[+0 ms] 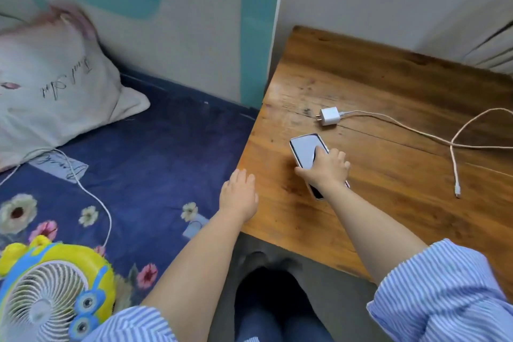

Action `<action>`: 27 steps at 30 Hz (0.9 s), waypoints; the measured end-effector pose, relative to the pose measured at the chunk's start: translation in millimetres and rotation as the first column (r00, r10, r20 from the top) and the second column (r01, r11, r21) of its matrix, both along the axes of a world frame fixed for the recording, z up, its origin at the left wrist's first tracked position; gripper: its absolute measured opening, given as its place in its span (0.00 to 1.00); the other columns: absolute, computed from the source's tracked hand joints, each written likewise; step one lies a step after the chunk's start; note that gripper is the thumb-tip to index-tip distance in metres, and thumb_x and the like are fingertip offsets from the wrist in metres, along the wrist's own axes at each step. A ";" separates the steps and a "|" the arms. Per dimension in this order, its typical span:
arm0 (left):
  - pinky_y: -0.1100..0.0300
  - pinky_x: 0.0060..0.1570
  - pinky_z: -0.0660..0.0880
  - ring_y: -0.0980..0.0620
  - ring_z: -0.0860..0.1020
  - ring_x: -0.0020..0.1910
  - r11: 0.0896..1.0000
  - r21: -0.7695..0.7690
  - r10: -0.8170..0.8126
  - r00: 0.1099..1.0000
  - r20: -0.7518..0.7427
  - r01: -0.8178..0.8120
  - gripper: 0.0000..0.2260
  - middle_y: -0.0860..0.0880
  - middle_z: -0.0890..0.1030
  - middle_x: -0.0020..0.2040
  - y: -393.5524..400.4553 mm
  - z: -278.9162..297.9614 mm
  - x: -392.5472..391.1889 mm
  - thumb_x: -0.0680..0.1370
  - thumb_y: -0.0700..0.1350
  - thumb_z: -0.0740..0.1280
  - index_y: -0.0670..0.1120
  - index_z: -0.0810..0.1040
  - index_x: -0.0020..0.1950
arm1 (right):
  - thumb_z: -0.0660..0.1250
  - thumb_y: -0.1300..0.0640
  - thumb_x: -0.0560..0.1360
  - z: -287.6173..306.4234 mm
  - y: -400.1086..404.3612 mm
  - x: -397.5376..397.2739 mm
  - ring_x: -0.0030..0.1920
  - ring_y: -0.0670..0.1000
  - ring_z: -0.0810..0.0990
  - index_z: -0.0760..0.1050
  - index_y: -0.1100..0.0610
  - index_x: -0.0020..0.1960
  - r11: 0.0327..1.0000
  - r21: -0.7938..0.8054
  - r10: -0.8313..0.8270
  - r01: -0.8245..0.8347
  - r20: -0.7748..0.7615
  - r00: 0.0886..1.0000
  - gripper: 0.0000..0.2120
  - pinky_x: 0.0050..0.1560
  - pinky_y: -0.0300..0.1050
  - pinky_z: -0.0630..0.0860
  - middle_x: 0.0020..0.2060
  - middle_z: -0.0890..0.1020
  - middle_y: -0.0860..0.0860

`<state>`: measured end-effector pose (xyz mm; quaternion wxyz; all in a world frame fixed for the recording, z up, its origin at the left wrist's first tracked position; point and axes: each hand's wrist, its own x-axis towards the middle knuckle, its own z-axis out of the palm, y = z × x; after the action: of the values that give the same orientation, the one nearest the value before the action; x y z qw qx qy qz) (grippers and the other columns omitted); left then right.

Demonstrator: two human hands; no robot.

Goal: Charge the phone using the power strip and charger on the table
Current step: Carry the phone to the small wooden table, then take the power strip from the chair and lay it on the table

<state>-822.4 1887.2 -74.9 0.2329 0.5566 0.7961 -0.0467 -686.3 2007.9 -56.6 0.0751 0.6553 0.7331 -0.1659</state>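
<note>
The right hand [326,172] has its grip pinching the phone [305,151] on the counter [388,86]; the charger [330,116] lies just beyond. The left hand [238,197] is spread, empty.

A white pillow with black script lettering and pink corners [52,86] is lying at the head of a dark blue floral bedsheet [155,147]. A thin white cord [91,194] is trailing across that sheet toward a yellow-and-blue cartoon-styled small fan [52,294], which is sitting at the near left corner. A teal-and-cream wall panel [166,8] is standing behind.
</note>
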 end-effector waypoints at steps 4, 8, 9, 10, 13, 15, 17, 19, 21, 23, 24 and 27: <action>0.51 0.74 0.52 0.45 0.47 0.76 0.997 -0.015 0.072 0.995 0.065 -0.071 0.25 0.43 0.51 0.77 10.3 -44.7 -4.7 0.80 0.49 0.53 0.41 0.51 0.74 | 0.68 0.41 0.66 -41.8 21.4 -19.1 0.58 0.61 0.68 0.69 0.57 0.58 0.999 0.002 0.041 -0.041 -0.012 0.999 0.28 0.57 0.53 0.67 0.55 0.74 0.61; 0.52 0.74 0.46 0.46 0.44 0.76 0.997 0.041 0.063 0.997 0.050 -0.065 0.27 0.43 0.47 0.77 10.4 -72.8 -1.3 0.80 0.52 0.52 0.42 0.48 0.75 | 0.69 0.42 0.66 -63.2 33.2 -31.4 0.57 0.61 0.68 0.68 0.57 0.58 0.995 0.072 0.074 -0.068 -0.082 0.994 0.28 0.55 0.54 0.67 0.55 0.74 0.61; 0.52 0.74 0.44 0.47 0.43 0.76 0.996 0.055 0.065 0.997 0.048 -0.068 0.27 0.43 0.46 0.77 8.6 -78.7 -1.4 0.80 0.52 0.52 0.42 0.47 0.75 | 0.69 0.42 0.66 -67.7 35.4 -33.3 0.57 0.61 0.68 0.68 0.57 0.58 0.993 0.091 0.084 -0.075 -0.101 0.991 0.28 0.55 0.54 0.67 0.55 0.74 0.61; 0.53 0.74 0.42 0.47 0.43 0.76 0.995 0.071 0.070 0.997 0.043 -0.073 0.27 0.43 0.45 0.77 6.3 -85.2 -0.3 0.80 0.52 0.51 0.43 0.46 0.75 | 0.68 0.42 0.66 -73.9 36.1 -33.7 0.57 0.61 0.68 0.67 0.57 0.60 0.991 0.106 0.100 -0.088 -0.114 0.988 0.29 0.56 0.54 0.67 0.55 0.74 0.61; 0.53 0.74 0.40 0.48 0.41 0.76 0.993 0.093 0.070 0.997 0.040 -0.073 0.27 0.44 0.44 0.77 3.0 -92.5 1.6 0.80 0.52 0.50 0.43 0.44 0.75 | 0.67 0.42 0.68 -83.5 35.6 -33.9 0.60 0.62 0.66 0.62 0.56 0.67 0.984 0.134 0.136 -0.119 -0.123 0.983 0.33 0.59 0.55 0.66 0.59 0.71 0.61; 0.53 0.74 0.40 0.48 0.41 0.76 0.994 0.086 0.059 0.998 0.027 -0.061 0.27 0.44 0.43 0.77 2.7 -92.3 1.6 0.81 0.52 0.49 0.43 0.44 0.75 | 0.66 0.41 0.69 -84.6 34.3 -33.9 0.62 0.62 0.65 0.59 0.55 0.69 0.983 0.131 0.144 -0.129 -0.114 0.983 0.35 0.61 0.55 0.65 0.62 0.69 0.61; 0.53 0.74 0.40 0.48 0.41 0.76 0.996 0.059 0.060 0.998 0.025 -0.061 0.27 0.44 0.43 0.77 2.9 -89.3 1.6 0.81 0.52 0.49 0.43 0.43 0.75 | 0.65 0.40 0.70 -82.7 32.2 -32.4 0.65 0.61 0.62 0.56 0.55 0.71 0.985 0.092 0.157 -0.147 -0.105 0.982 0.36 0.64 0.56 0.63 0.66 0.65 0.61; 0.52 0.74 0.42 0.47 0.41 0.76 0.998 0.009 0.060 0.998 0.018 -0.060 0.27 0.43 0.43 0.77 5.1 -82.9 1.3 0.81 0.52 0.50 0.42 0.44 0.75 | 0.63 0.40 0.72 -75.2 30.2 -28.4 0.69 0.61 0.59 0.55 0.53 0.71 0.986 0.028 0.167 -0.165 -0.099 0.981 0.35 0.67 0.57 0.61 0.70 0.61 0.60; 0.50 0.74 0.45 0.47 0.43 0.76 0.997 -0.060 0.047 0.999 0.008 -0.046 0.28 0.43 0.45 0.77 10.4 -69.9 0.9 0.80 0.52 0.50 0.42 0.45 0.75 | 0.62 0.42 0.73 -61.8 27.6 -19.8 0.70 0.60 0.58 0.57 0.54 0.70 0.986 -0.004 0.165 -0.166 -0.106 0.981 0.31 0.67 0.57 0.60 0.71 0.59 0.60; 0.48 0.74 0.48 0.46 0.43 0.76 0.993 -0.116 0.006 1.000 -0.019 -0.008 0.28 0.43 0.46 0.77 16.6 -52.9 3.1 0.80 0.53 0.51 0.42 0.45 0.75 | 0.61 0.46 0.75 -44.0 25.5 -10.5 0.69 0.60 0.58 0.63 0.56 0.67 0.988 -0.002 0.156 -0.157 -0.111 0.982 0.25 0.66 0.56 0.60 0.71 0.60 0.60; 0.48 0.74 0.49 0.46 0.43 0.76 0.991 -0.126 -0.037 0.999 -0.033 0.032 0.28 0.44 0.46 0.77 23.5 -38.1 8.1 0.80 0.53 0.51 0.42 0.45 0.75 | 0.61 0.48 0.75 -29.7 25.0 -0.5 0.69 0.60 0.59 0.65 0.57 0.65 0.991 0.010 0.134 -0.134 -0.114 0.984 0.22 0.66 0.57 0.60 0.70 0.61 0.60; 0.47 0.73 0.51 0.47 0.44 0.76 0.983 -0.102 -0.161 0.985 -0.058 0.154 0.27 0.44 0.48 0.77 47.3 -0.9 25.2 0.80 0.53 0.52 0.43 0.47 0.75 | 0.59 0.53 0.75 2.1 23.2 21.0 0.68 0.59 0.60 0.71 0.60 0.60 0.992 0.051 0.116 -0.112 -0.095 0.989 0.16 0.66 0.55 0.60 0.66 0.68 0.60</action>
<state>-797.2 1934.5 -75.8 0.2289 0.6039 0.7536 -0.1222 -665.2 2031.1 -54.5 0.0337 0.6050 0.7756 -0.1765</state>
